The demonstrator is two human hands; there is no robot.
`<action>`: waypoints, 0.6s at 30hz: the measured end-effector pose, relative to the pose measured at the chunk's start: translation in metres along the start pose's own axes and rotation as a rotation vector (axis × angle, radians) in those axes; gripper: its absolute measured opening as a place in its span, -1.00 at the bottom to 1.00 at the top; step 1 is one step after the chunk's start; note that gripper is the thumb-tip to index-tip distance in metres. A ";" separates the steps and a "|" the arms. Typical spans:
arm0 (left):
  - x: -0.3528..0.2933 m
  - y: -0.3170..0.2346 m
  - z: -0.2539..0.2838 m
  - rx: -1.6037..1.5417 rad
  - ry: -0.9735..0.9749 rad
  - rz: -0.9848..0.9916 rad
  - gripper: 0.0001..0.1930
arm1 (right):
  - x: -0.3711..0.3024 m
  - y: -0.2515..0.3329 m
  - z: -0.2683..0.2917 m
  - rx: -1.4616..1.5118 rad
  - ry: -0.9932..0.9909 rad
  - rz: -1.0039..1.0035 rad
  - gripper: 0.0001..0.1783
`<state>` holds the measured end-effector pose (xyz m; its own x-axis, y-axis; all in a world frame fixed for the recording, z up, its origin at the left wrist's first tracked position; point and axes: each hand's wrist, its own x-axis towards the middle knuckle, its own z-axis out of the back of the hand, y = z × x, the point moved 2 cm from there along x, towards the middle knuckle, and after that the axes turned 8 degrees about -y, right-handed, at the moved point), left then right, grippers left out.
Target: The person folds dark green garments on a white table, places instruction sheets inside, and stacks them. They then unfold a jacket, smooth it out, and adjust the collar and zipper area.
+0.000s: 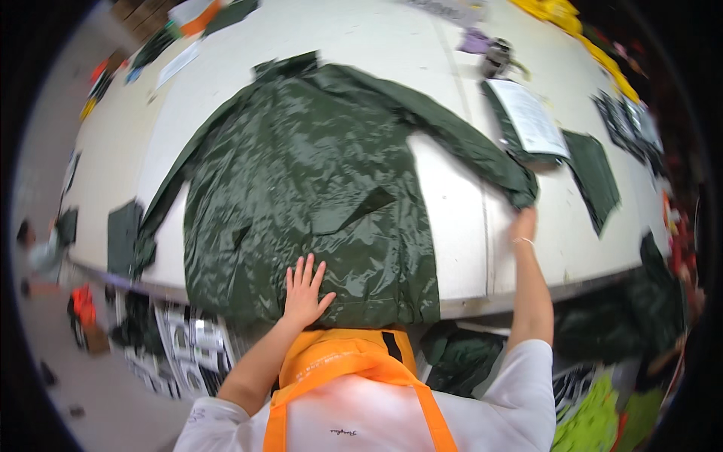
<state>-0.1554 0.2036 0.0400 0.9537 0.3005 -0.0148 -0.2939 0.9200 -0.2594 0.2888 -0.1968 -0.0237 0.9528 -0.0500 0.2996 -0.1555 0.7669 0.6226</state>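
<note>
A dark green, shiny raincoat [301, 166] lies spread on the white table, its collar at the far side and its hem hanging at the near edge. My left hand [305, 292] rests flat on the coat near the hem, fingers spread. At the right, my right hand [524, 224] is at the cuff end of the coat's right-side sleeve [467, 147], which stretches out from the shoulder. The fingers of that hand are closed at the cuff, partly hidden by the cloth. The other sleeve [175, 169] hangs down along the coat's left side.
On the white table [456, 248], folded dark green cloth [591, 169] and a paper-topped stack [529, 117] lie at the right. A dark cup [497, 56] stands beyond them. Another folded green piece [123, 235] is at the left edge. A person [44, 248] is at the far left.
</note>
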 end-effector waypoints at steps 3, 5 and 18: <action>0.005 -0.005 0.006 0.018 0.040 0.017 -0.26 | 0.018 0.009 0.013 -0.420 0.129 0.159 -0.71; 0.004 -0.008 0.008 0.018 0.045 0.022 -0.26 | 0.024 0.020 0.015 -0.467 0.174 0.073 -0.72; -0.002 0.031 0.020 -0.510 0.013 -0.023 -0.26 | -0.005 0.025 0.036 0.409 -0.125 -0.275 -0.63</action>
<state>-0.1677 0.2365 0.0513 0.9612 0.2756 -0.0142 -0.2068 0.6852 -0.6984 0.2706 -0.2005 0.0166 0.9383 -0.3101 0.1529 -0.0161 0.4026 0.9152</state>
